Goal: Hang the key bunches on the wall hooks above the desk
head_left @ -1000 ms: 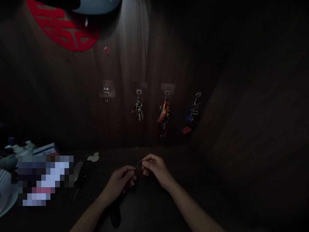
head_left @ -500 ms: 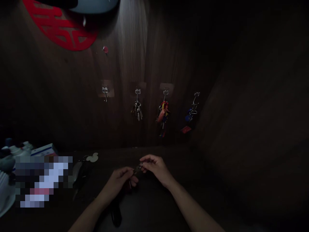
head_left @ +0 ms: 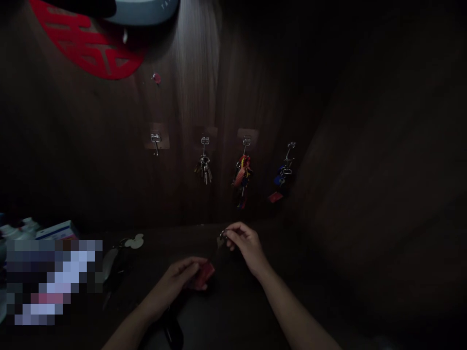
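Observation:
My left hand (head_left: 184, 277) is closed round a small red flat piece (head_left: 205, 277), like a tag, low over the dark surface. Slightly higher and to its right, my right hand (head_left: 242, 240) pinches a metal key ring (head_left: 223, 234). A small key-like piece (head_left: 220, 241) dangles from the ring; the dim light hides its detail. A gap shows between the two hands. On the wall beyond, bunches of keys hang from hooks: plain keys (head_left: 206, 170), a bunch with an orange and yellow cord (head_left: 242, 174), and one with a blue tag (head_left: 279, 180).
One wall hook (head_left: 155, 143) at the left holds nothing. Left on the surface are a white box (head_left: 58, 230), bottles (head_left: 27, 228), a pale keychain charm (head_left: 134, 241) and a pixelated patch. A black object (head_left: 174, 333) lies below my left hand. A red paper cutout (head_left: 98, 58) hangs above.
My hands have moved apart, the right one up and to the right with the key ring. The red piece now shows in my left hand. The view has shifted slightly.

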### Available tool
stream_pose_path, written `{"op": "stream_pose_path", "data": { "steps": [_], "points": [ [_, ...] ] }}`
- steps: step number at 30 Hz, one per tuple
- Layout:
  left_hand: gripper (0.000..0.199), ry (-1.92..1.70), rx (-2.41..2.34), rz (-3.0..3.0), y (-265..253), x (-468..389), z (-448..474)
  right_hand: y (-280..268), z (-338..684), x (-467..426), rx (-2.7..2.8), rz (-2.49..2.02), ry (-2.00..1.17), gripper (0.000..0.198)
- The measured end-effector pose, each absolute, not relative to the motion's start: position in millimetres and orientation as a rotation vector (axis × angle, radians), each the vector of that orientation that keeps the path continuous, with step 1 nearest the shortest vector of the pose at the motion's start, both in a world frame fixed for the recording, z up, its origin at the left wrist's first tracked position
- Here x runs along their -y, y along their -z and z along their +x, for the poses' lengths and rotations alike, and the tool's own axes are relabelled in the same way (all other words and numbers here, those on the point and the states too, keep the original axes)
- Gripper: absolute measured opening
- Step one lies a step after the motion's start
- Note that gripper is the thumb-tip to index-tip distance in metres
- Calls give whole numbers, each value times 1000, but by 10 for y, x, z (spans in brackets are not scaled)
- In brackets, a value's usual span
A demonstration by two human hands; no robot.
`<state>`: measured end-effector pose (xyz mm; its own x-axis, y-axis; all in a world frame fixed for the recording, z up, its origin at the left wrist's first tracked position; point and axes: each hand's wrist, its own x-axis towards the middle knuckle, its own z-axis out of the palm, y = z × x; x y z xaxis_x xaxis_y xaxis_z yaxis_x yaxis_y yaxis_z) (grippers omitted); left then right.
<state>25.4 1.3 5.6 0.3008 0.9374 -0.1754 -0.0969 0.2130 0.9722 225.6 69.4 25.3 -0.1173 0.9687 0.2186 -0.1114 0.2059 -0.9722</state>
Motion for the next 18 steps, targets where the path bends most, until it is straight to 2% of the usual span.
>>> {"op": "stream_pose_path", "data": {
  "steps": [18],
  "points": [
    [51,-779,-1134,1277,-27,-16,274,-836,3062,-1043,1078,-896,-819,21]
  ]
}}
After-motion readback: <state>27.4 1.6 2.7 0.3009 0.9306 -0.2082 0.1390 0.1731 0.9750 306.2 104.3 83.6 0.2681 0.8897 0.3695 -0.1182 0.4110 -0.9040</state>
